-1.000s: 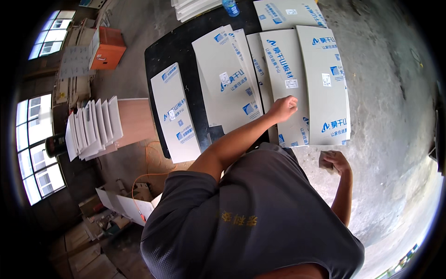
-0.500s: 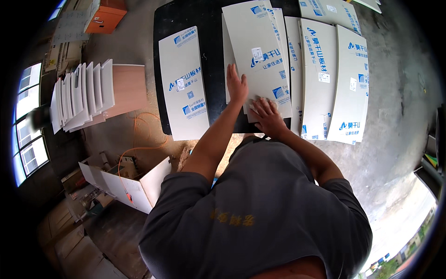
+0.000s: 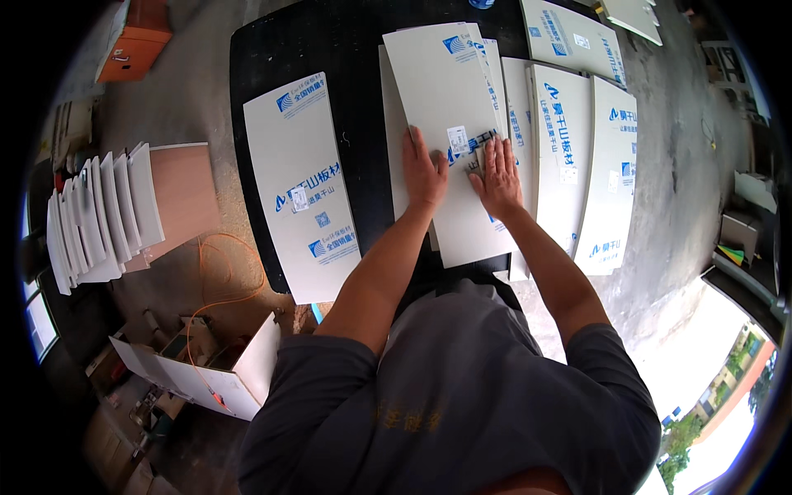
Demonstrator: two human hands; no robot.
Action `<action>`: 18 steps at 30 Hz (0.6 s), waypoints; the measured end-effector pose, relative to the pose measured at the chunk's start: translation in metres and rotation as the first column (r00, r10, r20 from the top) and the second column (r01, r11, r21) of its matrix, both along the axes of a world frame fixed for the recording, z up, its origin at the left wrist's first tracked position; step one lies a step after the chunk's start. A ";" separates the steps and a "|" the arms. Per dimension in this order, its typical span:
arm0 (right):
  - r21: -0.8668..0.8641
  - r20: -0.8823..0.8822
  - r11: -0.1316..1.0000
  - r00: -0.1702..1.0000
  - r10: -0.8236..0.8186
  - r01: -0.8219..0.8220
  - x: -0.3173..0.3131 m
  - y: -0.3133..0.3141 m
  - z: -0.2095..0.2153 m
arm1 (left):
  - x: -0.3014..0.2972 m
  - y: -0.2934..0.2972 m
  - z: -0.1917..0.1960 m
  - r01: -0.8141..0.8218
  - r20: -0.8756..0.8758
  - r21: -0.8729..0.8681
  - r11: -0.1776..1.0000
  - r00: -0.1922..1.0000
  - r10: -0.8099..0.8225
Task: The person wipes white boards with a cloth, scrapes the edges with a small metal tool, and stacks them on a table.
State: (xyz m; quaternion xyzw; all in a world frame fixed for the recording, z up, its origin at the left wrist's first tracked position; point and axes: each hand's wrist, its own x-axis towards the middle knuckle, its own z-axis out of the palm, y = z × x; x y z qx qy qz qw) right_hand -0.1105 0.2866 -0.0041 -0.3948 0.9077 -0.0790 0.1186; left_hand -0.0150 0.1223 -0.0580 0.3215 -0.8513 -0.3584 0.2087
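Note:
A white board (image 3: 437,91) with blue print and a small label lies slightly askew on top of a stack of similar boards, on a black table (image 3: 363,124). My left hand (image 3: 426,175) rests at the board's left edge, its fingers stretched along the edge and its thumb apart on the face. On the same board, near the right edge, my right hand (image 3: 500,180) lies flat with its fingers extended and the thumb out to the side. Part of the board's print is hidden under the right hand.
Another printed board (image 3: 301,239) lies at the table's left. To the right are more boards (image 3: 606,181), with one (image 3: 577,37) behind them. On the floor at left are leaning panels (image 3: 107,210), an orange cabinet (image 3: 136,41), an orange hose (image 3: 223,303) and a white open box (image 3: 186,384).
My right hand has moved up the board from its near end to the right side. My left hand stays at the left edge. The whole view has shifted.

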 end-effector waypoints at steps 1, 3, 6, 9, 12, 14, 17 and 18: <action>-0.040 -0.042 0.999 0.999 0.019 -0.021 -0.028 -0.025 -0.008 | 0.002 0.001 -0.001 0.002 -0.018 0.025 1.000 1.000 -0.002; -0.031 -0.113 1.000 0.994 0.000 -0.004 -0.088 -0.087 -0.021 | 0.004 0.001 0.001 0.000 -0.025 0.083 0.997 1.000 0.002; -0.089 -0.225 0.996 0.973 -0.049 0.030 -0.184 -0.180 -0.043 | 0.001 0.005 0.008 0.008 0.007 0.162 0.987 1.000 -0.009; -0.021 -0.384 0.999 0.922 -0.051 0.047 -0.231 -0.248 -0.046 | 0.003 0.003 0.011 -0.003 0.080 0.156 0.988 0.997 -0.010; 0.049 -0.423 0.992 0.898 0.123 -0.112 -0.189 -0.289 -0.044 | 0.010 0.003 0.006 -0.009 0.117 0.110 0.994 0.993 -0.004; 0.003 -0.418 0.976 0.886 0.200 -0.219 -0.148 -0.313 -0.047 | 0.009 0.003 0.012 -0.009 0.118 0.137 0.990 0.993 -0.007; 0.027 -0.409 0.946 0.860 0.306 -0.324 -0.127 -0.324 -0.043 | 0.004 0.002 0.014 -0.006 0.096 0.140 0.990 0.995 -0.007; 0.063 -0.420 0.932 0.838 0.350 -0.357 -0.127 -0.317 -0.043 | 0.006 -0.001 0.011 -0.003 0.074 0.123 0.992 0.997 -0.006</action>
